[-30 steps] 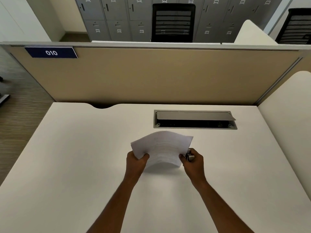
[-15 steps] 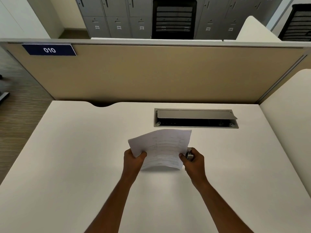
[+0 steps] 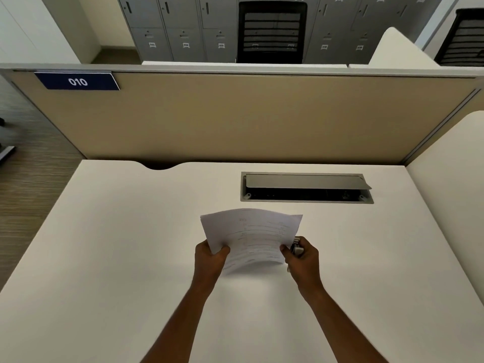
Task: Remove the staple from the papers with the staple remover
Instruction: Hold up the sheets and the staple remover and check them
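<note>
Both hands hold the papers [image 3: 251, 237] above the white counter [image 3: 104, 244]. The left hand [image 3: 209, 260] pinches their left edge; the right hand [image 3: 303, 260] pinches the right edge and grips the staple remover [image 3: 297, 247].

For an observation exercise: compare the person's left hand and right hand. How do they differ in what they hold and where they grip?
1. The left hand holds only the papers. The right hand holds the papers and also a staple remover.
2. The left hand grips the papers' left edge, and the right hand grips their right edge.

Shared: each hand has its thumb on top of the sheet, and together they hold the curved papers above the desk.
</note>
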`<state>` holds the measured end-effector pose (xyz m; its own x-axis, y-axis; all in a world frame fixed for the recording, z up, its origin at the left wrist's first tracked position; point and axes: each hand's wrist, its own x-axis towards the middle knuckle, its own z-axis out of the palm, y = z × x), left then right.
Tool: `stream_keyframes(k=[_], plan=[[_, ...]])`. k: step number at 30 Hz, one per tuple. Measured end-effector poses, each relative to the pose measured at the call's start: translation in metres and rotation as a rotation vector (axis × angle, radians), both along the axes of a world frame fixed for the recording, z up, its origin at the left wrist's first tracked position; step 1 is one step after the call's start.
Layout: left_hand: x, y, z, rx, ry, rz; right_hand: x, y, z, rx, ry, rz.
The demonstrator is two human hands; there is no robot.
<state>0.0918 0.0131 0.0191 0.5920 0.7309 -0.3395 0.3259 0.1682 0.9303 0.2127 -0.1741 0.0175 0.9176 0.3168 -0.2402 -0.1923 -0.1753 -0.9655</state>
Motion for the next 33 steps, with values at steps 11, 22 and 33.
stream_keyframes(k=[11,22,33], plan=[[-0.008,0.002,-0.015,0.111,0.142,-0.062,-0.003,0.001,-0.009,-0.016,0.01,-0.02],[-0.008,0.002,-0.015,0.193,0.194,-0.102,-0.003,-0.001,-0.011,-0.048,0.004,0.02],[-0.007,0.047,0.067,0.006,-0.026,-0.295,0.027,-0.012,0.069,0.008,-0.046,0.278]])
